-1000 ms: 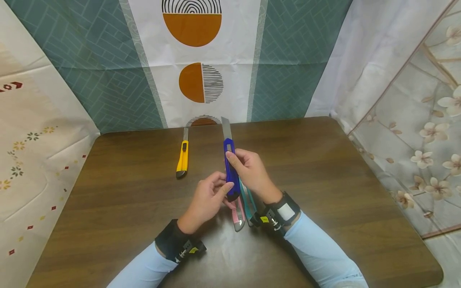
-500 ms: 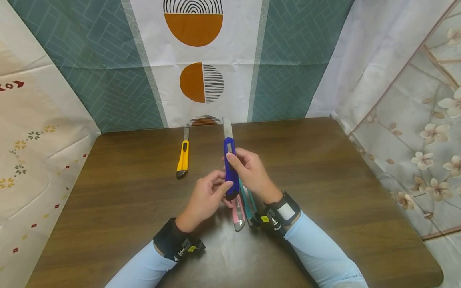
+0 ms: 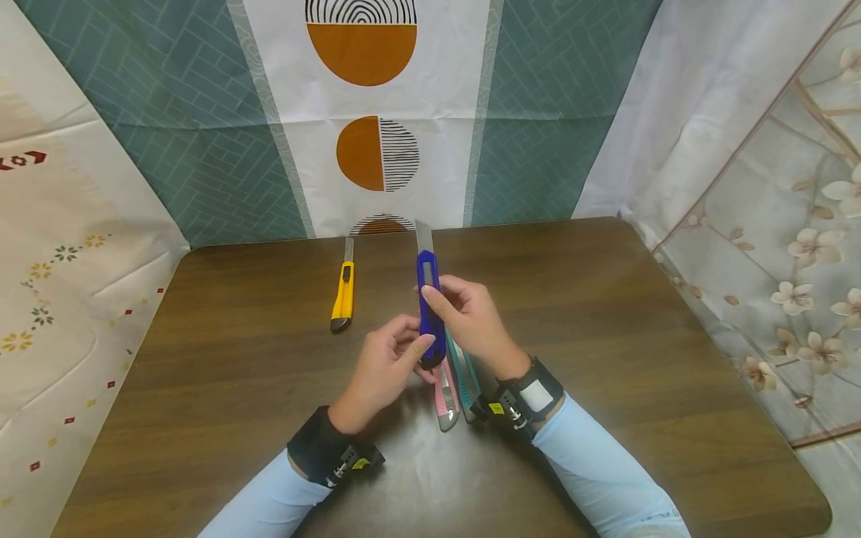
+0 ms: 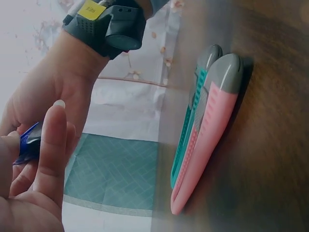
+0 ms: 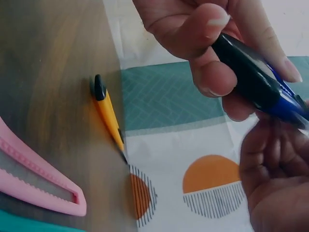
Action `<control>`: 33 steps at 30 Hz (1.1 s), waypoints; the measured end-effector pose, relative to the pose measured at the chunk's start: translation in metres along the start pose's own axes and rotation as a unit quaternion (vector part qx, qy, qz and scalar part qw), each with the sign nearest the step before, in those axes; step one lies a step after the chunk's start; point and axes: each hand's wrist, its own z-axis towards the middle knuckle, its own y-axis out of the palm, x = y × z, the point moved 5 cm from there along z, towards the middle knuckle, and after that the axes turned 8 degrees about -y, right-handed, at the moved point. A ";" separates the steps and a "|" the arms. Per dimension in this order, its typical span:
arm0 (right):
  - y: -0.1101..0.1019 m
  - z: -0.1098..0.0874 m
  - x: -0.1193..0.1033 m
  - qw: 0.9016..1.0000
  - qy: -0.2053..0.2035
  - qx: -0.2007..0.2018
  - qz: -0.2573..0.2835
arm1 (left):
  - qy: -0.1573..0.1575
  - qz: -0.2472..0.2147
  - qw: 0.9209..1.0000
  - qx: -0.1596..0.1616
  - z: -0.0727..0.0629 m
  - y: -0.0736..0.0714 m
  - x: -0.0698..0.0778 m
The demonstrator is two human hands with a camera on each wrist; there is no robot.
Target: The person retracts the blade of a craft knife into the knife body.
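Observation:
A blue utility knife [image 3: 430,299] with its blade out is held above the table, blade pointing away. My left hand [image 3: 385,362] pinches its dark butt end between thumb and fingers. Higher on the handle, my right hand [image 3: 474,321] grips it, thumb on the front face. In the right wrist view the left fingers [image 5: 212,77] hold the butt end. Below the hands lie a pink utility knife [image 4: 215,121] and a teal utility knife [image 4: 190,121], side by side and partly hidden in the head view. Farther left lies a yellow utility knife [image 3: 342,295], its blade out.
The brown wooden table [image 3: 235,403] ends at the back against a patterned cloth [image 3: 390,149]. A cream cloth [image 3: 60,261] hangs at the left and a flowered curtain [image 3: 773,314] at the right. Cameras are strapped to both wrists.
The blue utility knife shifts very slightly away and upward in the head view, with both hands keeping their hold. The other knives stay where they lie.

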 end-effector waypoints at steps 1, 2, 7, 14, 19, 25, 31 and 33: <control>-0.002 0.000 0.000 1.000 0.007 0.004 -0.012 | 0.003 0.001 1.000 0.001 0.000 0.000 0.000; -0.003 0.000 0.001 1.000 0.011 0.008 -0.024 | 0.005 -0.001 1.000 0.002 0.001 0.000 0.000; -0.010 0.000 0.000 0.998 0.026 0.032 -0.050 | -0.005 -0.010 1.000 -0.002 0.002 -0.001 -0.001; -0.010 -0.001 -0.002 0.997 0.058 0.038 -0.019 | -0.025 -0.025 0.999 -0.008 0.002 0.000 -0.004; -0.008 -0.001 -0.004 0.998 0.051 0.031 -0.023 | -0.022 -0.025 0.999 -0.010 0.002 0.000 -0.005; -0.007 -0.001 -0.007 0.999 0.026 0.019 -0.019 | -0.006 -0.021 1.000 -0.007 0.000 0.000 -0.003; -0.005 -0.001 -0.006 1.000 0.015 0.022 0.002 | 0.012 -0.023 1.000 -0.002 0.000 -0.001 -0.001; -0.004 -0.001 -0.005 1.000 0.012 0.023 0.012 | 0.015 -0.024 1.000 0.000 0.000 -0.002 0.000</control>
